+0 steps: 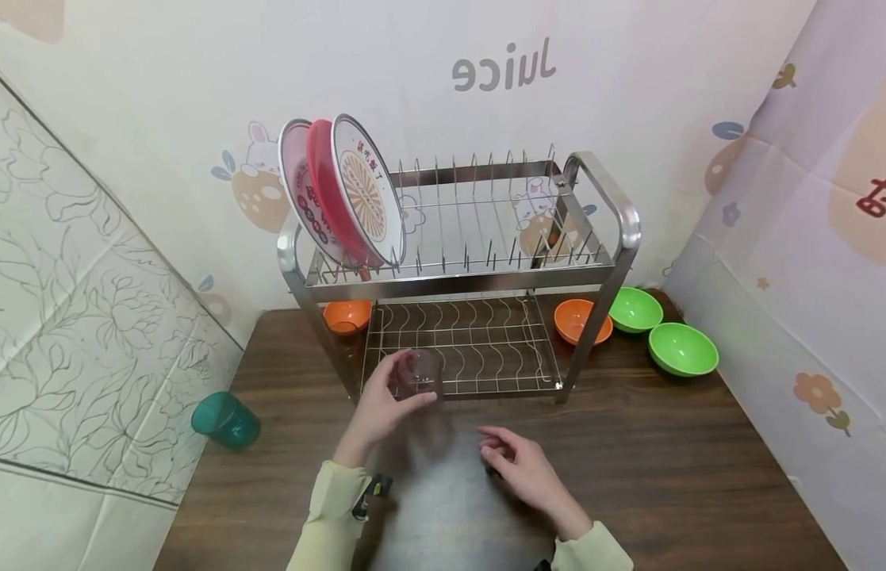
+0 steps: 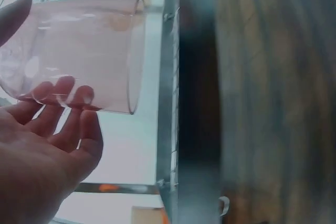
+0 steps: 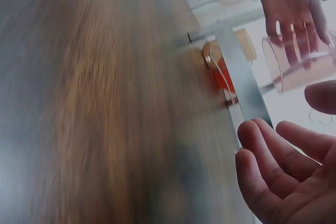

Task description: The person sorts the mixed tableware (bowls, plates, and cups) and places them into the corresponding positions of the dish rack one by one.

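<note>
A clear pinkish cup (image 1: 423,369) is in my left hand (image 1: 380,406), thumb on one side and fingers on the other, just in front of the lower rack. In the left wrist view the cup (image 2: 89,51) has its rim turned toward the tabletop. My right hand (image 1: 521,468) hangs over the table with loosely bent fingers and holds nothing. Its fingers (image 3: 283,161) show up close in the right wrist view, with the left hand (image 3: 294,9) and cup beyond them. Above stands the two-tier metal dish rack (image 1: 457,283).
Two white patterned plates (image 1: 371,190) and a red one (image 1: 327,190) lean in the upper tier's left end. Orange bowls (image 1: 347,316) flank the lower tier. Green bowls (image 1: 684,349) sit at the right, a teal cup (image 1: 225,420) at the left of the wooden table (image 1: 671,476).
</note>
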The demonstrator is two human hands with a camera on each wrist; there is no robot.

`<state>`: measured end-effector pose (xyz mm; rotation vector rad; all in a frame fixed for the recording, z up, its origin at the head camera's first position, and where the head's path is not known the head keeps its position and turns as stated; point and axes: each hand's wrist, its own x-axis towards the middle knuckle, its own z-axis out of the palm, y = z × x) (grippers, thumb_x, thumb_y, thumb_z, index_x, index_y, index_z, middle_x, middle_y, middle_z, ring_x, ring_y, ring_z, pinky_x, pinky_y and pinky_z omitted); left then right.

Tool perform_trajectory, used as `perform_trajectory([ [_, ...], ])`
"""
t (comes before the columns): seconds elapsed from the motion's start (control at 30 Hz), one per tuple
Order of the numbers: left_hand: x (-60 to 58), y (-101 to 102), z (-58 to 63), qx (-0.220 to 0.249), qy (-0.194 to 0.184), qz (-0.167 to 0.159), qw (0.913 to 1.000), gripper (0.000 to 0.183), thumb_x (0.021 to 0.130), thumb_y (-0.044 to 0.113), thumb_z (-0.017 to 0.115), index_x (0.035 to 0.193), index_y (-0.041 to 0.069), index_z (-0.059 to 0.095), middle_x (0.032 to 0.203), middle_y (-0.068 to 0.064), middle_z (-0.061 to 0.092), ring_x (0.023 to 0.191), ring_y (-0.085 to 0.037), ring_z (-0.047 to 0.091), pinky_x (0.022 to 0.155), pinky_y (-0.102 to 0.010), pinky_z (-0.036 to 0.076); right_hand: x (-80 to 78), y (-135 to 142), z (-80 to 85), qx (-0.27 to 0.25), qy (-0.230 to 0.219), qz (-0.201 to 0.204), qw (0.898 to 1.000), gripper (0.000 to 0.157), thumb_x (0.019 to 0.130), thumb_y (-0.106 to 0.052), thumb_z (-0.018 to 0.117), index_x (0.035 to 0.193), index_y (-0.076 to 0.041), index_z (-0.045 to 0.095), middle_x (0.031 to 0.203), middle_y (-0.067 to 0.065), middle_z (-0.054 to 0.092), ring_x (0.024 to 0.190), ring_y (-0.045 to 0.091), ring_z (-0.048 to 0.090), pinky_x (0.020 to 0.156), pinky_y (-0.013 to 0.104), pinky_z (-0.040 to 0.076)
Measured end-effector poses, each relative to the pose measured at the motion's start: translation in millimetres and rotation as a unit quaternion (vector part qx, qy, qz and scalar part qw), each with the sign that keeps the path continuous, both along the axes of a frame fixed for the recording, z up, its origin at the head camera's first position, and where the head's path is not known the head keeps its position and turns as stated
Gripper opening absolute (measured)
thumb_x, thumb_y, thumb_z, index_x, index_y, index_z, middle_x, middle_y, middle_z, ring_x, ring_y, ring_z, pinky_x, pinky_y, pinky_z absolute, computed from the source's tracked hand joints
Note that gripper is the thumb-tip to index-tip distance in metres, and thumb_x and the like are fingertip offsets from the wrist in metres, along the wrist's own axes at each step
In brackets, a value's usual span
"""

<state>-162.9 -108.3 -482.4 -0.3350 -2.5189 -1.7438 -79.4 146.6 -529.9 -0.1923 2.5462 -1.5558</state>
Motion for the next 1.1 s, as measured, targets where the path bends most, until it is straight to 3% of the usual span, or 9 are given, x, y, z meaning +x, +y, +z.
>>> perform_trajectory([
  [0.23, -26.8, -7, 12.2, -0.019, -0.003, 0.022, 0.9996, 0.088, 0.075, 0.033, 0.088, 0.148, 0.013, 0.041, 0.14, -0.01, 0.052, 0.124, -0.027, 0.051, 0.105, -0.049, 0.04, 3.8, 24, -4.5, 0.016, 0.003, -0.05, 0.999, 0.032, 0.096, -0.018, 0.067, 0.125, -0.007, 0.066, 0.104, 0.001, 0.073, 0.088, 0.008, 0.065, 0.076, 0.026, 0.049],
  [0.53, -60.3, -9, 12.1, -0.049, 0.023, 0.052, 0.9972, 0.084, 0.077, 0.026, 0.087, 0.145, 0.004, 0.042, 0.138, -0.016, 0.052, 0.125, -0.029, 0.051, 0.106, -0.046, 0.04, 4.6, 60, -2.7, 0.045, -0.006, -0.109, 0.993, 0.031, 0.097, -0.014, 0.065, 0.127, -0.007, 0.065, 0.107, 0.003, 0.072, 0.09, 0.01, 0.065, 0.081, 0.028, 0.049],
  [0.83, -87.5, -10, 8.7, -0.073, 0.05, 0.061, 0.9942, 0.079, 0.075, 0.02, 0.089, 0.14, 0.001, 0.048, 0.133, -0.017, 0.054, 0.123, -0.031, 0.05, 0.107, -0.045, 0.037, 15.3, 70, -8.1, 0.047, -0.014, -0.128, 0.99, 0.03, 0.099, -0.017, 0.063, 0.127, -0.006, 0.065, 0.102, 0.001, 0.073, 0.087, 0.008, 0.067, 0.082, 0.028, 0.048],
  [1.1, -106.8, -2, 7.5, -0.049, 0.041, 0.125, 0.9902, 0.067, 0.077, 0.018, 0.087, 0.131, 0.001, 0.051, 0.122, -0.017, 0.056, 0.113, -0.032, 0.053, 0.1, -0.046, 0.042, 15.1, 73, -9.0, 0.045, 0.003, -0.134, 0.99, 0.028, 0.099, -0.013, 0.062, 0.125, -0.004, 0.065, 0.101, 0.003, 0.073, 0.086, 0.01, 0.068, 0.081, 0.028, 0.049],
])
